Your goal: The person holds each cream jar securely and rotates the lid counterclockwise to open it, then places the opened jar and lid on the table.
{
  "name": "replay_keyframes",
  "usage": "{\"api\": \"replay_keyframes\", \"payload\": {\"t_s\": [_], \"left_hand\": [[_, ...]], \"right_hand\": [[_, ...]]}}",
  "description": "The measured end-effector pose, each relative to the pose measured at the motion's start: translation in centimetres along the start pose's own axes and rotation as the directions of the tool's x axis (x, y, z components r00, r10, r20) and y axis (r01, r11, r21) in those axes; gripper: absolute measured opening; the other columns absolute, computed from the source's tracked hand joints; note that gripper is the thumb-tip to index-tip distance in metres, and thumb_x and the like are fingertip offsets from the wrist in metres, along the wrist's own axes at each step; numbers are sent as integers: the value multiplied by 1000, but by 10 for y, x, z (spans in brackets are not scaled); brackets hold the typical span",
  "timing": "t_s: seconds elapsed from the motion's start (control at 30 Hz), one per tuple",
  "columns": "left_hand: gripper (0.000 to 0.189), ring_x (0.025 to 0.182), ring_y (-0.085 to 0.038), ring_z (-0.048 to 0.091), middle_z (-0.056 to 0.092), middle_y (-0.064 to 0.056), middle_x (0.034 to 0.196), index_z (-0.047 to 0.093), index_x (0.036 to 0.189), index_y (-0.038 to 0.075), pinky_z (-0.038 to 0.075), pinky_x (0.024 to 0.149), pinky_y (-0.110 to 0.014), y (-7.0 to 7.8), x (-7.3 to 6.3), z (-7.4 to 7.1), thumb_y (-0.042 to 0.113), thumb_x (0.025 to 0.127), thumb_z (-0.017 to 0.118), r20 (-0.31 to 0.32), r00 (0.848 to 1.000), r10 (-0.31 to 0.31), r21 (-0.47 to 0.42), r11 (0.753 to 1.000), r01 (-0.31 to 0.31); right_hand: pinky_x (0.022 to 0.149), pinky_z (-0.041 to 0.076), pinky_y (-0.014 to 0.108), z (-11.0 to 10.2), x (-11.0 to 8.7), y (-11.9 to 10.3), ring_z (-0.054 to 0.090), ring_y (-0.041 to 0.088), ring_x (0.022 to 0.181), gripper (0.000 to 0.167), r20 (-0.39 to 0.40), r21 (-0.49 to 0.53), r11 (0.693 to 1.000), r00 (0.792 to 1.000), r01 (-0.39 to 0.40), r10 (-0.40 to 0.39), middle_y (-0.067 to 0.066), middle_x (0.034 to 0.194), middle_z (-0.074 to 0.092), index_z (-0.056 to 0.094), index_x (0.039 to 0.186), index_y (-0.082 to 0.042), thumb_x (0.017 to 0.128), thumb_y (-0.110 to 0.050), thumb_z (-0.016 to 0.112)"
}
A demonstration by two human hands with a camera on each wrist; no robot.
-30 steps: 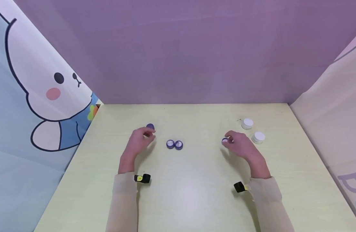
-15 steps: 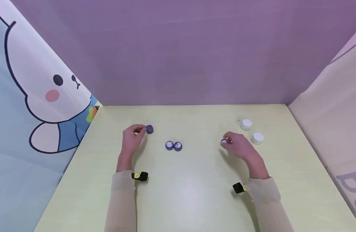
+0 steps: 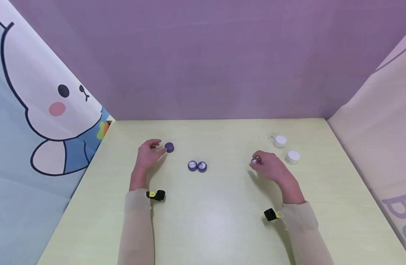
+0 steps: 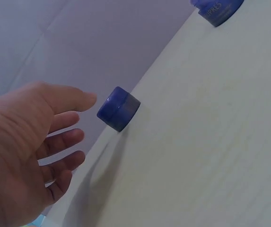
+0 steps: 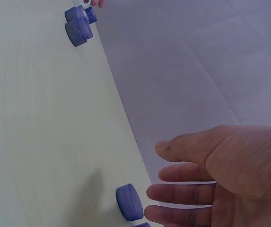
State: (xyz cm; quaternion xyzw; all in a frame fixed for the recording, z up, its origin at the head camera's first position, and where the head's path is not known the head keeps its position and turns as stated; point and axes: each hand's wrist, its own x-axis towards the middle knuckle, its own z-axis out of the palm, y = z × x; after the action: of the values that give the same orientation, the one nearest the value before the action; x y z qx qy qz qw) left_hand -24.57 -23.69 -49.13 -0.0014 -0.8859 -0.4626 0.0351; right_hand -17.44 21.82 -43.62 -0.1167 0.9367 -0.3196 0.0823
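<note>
My left hand (image 3: 149, 154) hovers beside a small lidded purple jar (image 3: 169, 147) on the table. In the left wrist view its thumb and fingers are spread loosely and a little apart from the jar (image 4: 118, 109). My right hand (image 3: 270, 167) is beside a small purple round piece (image 3: 254, 161) that its fingers partly hide. In the right wrist view a purple ring-like piece (image 5: 129, 202) lies near the loose fingertips, not gripped, with part of another purple piece (image 5: 142, 225) at the frame's bottom edge. Two open purple jars with whitish tops (image 3: 192, 165) (image 3: 202, 166) stand touching between the hands.
Two white round lidded jars (image 3: 280, 141) (image 3: 292, 157) stand at the right, beyond my right hand. A purple cloth wall (image 3: 219, 66) rises at the table's back edge. Printed cloths (image 3: 67, 110) hang at both sides of the table (image 3: 203, 221).
My left hand has drawn off leftward from the lidded purple jar, its fingers spreading. That jar now shows whole. My right hand has hardly moved.
</note>
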Motion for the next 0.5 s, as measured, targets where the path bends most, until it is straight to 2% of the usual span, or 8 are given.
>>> {"api": "replay_keyframes", "payload": {"t_s": [0.23,0.37,0.5], "left_hand": [[67,127,-35,46,53,-18,133,51,137,3,33,108,-46,-7,10,2,30,82,79,125,992,-8,70,998,-1],[68,130,-35,43,51,-18,136,51,136,4,31,109,-47,-7,12,6,31,81,80,139,990,-22,80,997,11],[62,128,-34,45,53,-17,134,56,132,6,32,108,-47,-6,11,9,30,80,81,111,993,-37,96,995,27]], "right_hand": [[70,50,38,0,-1,-1,60,23,80,25,2,-5,1000,1000,-12,12,10,93,65,62,111,-1,94,-20,63],[70,50,39,0,-1,-1,59,23,80,26,8,-5,1000,1000,-14,14,10,92,65,62,110,-1,94,-21,63],[70,50,38,1,0,0,59,22,80,25,6,-12,1000,1000,-2,2,9,91,65,63,109,-1,94,-21,63]]}}
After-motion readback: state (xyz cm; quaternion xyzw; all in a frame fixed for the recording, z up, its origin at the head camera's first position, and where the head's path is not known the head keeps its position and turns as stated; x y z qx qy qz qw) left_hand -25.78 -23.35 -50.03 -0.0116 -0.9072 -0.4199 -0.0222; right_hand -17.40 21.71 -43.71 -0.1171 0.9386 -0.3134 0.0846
